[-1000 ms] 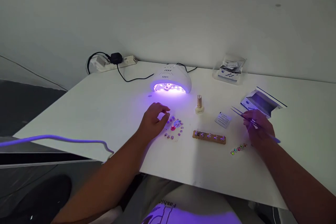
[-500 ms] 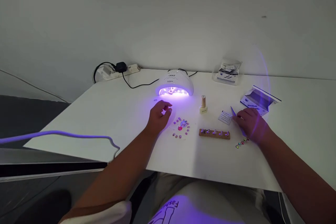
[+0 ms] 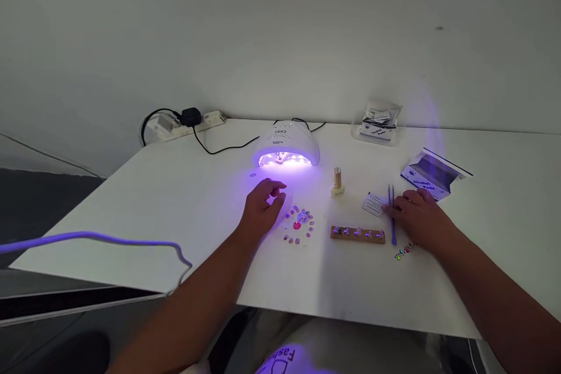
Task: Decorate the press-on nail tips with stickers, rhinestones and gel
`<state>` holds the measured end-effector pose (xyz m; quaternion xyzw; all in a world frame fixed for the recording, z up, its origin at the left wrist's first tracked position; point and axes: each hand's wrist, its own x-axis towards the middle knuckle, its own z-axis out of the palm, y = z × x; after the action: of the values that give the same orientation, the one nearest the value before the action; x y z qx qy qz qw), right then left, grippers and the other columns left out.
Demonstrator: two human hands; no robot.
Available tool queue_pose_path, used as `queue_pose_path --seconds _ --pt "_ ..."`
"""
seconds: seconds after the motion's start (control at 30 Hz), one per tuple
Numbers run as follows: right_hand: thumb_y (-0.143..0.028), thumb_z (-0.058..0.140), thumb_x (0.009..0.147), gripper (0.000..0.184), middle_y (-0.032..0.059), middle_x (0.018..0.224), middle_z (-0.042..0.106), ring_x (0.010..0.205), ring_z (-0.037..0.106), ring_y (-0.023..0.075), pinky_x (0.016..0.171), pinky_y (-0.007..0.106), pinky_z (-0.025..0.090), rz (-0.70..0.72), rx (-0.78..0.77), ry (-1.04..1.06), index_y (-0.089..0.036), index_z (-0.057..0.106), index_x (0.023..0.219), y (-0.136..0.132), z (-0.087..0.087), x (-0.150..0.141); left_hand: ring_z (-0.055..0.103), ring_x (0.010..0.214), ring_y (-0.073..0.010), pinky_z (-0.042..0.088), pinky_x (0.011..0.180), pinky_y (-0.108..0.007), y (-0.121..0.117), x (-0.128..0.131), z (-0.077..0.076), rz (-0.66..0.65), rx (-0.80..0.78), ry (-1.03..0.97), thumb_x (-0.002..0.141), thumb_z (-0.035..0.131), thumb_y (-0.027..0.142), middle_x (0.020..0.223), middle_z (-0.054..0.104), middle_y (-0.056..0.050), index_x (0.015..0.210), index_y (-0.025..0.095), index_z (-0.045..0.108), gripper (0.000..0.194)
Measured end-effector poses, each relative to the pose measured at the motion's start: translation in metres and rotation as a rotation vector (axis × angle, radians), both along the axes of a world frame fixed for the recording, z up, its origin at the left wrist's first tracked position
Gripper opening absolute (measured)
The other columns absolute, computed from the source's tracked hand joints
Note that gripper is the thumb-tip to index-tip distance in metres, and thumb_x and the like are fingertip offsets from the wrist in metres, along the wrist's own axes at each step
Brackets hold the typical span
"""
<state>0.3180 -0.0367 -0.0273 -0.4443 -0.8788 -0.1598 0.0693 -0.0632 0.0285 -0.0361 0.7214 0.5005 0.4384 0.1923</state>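
Note:
My left hand (image 3: 263, 205) hovers left of a ring of small decorated nail tips (image 3: 309, 231), in front of the lit nail lamp (image 3: 287, 139). Its fingers curl loosely, thumb and forefinger apart, with nothing visible between them. At the right, my right hand (image 3: 416, 216) has its fingers closed across a pair of blue-lit tweezers (image 3: 393, 232), whose prongs point away from me. Beside the fingertips lies a white printed packet (image 3: 374, 204). Small coloured gems (image 3: 404, 252) lie below that hand, partly covered by it. Left of them is a brown strip (image 3: 358, 235) bearing several shiny nail tips.
A nail polish bottle (image 3: 337, 182) stands mid-table. Behind my right hand lies an opened alcohol pads box (image 3: 424, 178); a clear pack (image 3: 377, 125) sits by the wall. A power strip (image 3: 210, 121) and black cable are at the back left. A pale cord (image 3: 109, 238) crosses the left side.
The tweezers have swung from slanted to nearly straight, lying closer to the table under my right hand. My left hand keeps much the same pose. The whole view has shifted slightly.

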Motion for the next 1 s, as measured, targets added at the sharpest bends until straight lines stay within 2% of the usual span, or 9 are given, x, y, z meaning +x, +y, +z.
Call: queue_pose_path --seconds 0.13,0.23,0.37,0.47,0.63,0.73,0.8,0.9,1.0 --pt "-0.011 0.053 0.086 0.037 0.0073 0.085 0.068 0.089 0.053 0.0251 0.080 0.041 0.042 0.040 0.019 0.147 -0.020 0.065 0.121 0.000 0.005 0.012 0.050 0.073 -0.0156 0.046 0.066 -0.030 -0.002 0.002 0.001 -0.021 -0.003 0.017 0.083 0.054 0.018 0.076 0.052 -0.001 0.091 0.020 0.064 0.013" --pt "-0.012 0.055 0.087 0.037 0.0074 0.084 0.067 0.086 0.055 0.0230 0.077 0.039 0.047 0.087 0.061 0.383 -0.017 0.063 0.123 -0.001 0.008 0.018 0.051 0.076 -0.0168 0.046 0.068 -0.031 -0.002 0.002 0.001 -0.059 -0.015 0.055 0.083 0.053 0.018 0.076 0.054 -0.001 0.089 0.020 0.064 0.013" --pt "-0.012 0.057 0.086 0.034 0.0045 0.079 0.068 0.085 0.059 0.0222 0.071 0.036 0.049 0.023 0.131 0.569 -0.023 0.066 0.117 -0.006 0.007 0.014 0.053 0.083 -0.0185 0.047 0.075 -0.033 -0.003 0.002 0.003 -0.142 -0.049 0.125 0.084 0.052 0.018 0.077 0.059 -0.001 0.087 0.021 0.066 0.014" --pt "-0.014 0.058 0.086 0.031 0.0030 0.079 0.069 0.083 0.060 0.0212 0.071 0.036 0.050 -0.015 0.137 0.676 -0.026 0.068 0.113 -0.010 0.009 0.005 0.053 0.084 -0.0188 0.047 0.077 -0.034 -0.003 0.002 0.003 -0.148 -0.060 0.143 0.083 0.051 0.018 0.078 0.059 -0.001 0.087 0.021 0.065 0.015" --pt "-0.026 0.059 0.088 0.030 0.0043 0.093 0.070 0.090 0.060 0.0222 0.082 0.042 0.050 0.001 -0.122 0.707 -0.027 0.064 0.117 0.002 0.027 -0.022 0.053 0.082 -0.0186 0.047 0.072 -0.032 -0.001 0.001 0.000 -0.147 -0.085 0.143 0.082 0.050 0.017 0.078 0.058 -0.001 0.088 0.021 0.064 0.015" --pt "-0.037 0.060 0.086 0.036 0.0059 0.097 0.067 0.094 0.059 0.0240 0.077 0.040 0.050 -0.099 -0.339 0.750 -0.028 0.063 0.120 0.024 0.041 -0.048 0.053 0.082 -0.0184 0.047 0.071 -0.032 0.001 0.001 -0.003 -0.156 -0.096 0.139 0.081 0.051 0.017 0.076 0.057 -0.001 0.088 0.021 0.064 0.015" --pt "-0.038 0.065 0.080 0.041 0.0062 0.096 0.065 0.091 0.059 0.0233 0.073 0.038 0.050 -0.185 -0.476 0.789 -0.026 0.064 0.120 0.042 0.046 -0.065 0.053 0.081 -0.0183 0.047 0.071 -0.032 0.001 0.001 -0.005 -0.154 -0.101 0.133 0.080 0.051 0.017 0.076 0.056 -0.001 0.088 0.021 0.064 0.015" --pt "-0.040 0.068 0.076 0.047 0.0055 0.091 0.065 0.078 0.058 0.0190 0.067 0.034 0.048 -0.193 -0.525 0.799 -0.021 0.064 0.119 0.065 0.048 -0.084 0.055 0.082 -0.0183 0.048 0.072 -0.032 0.001 0.002 -0.004 -0.130 -0.114 0.124 0.081 0.049 0.016 0.080 0.057 -0.002 0.090 0.020 0.063 0.017" --pt "-0.040 0.070 0.072 0.046 0.0034 0.087 0.065 0.073 0.057 0.0165 0.064 0.031 0.046 -0.144 -0.555 0.808 -0.021 0.065 0.114 0.078 0.048 -0.096 0.056 0.088 -0.0195 0.049 0.078 -0.035 0.003 0.009 0.005 -0.134 -0.142 0.149 0.082 0.048 0.015 0.088 0.061 -0.004 0.097 0.021 0.063 0.022"
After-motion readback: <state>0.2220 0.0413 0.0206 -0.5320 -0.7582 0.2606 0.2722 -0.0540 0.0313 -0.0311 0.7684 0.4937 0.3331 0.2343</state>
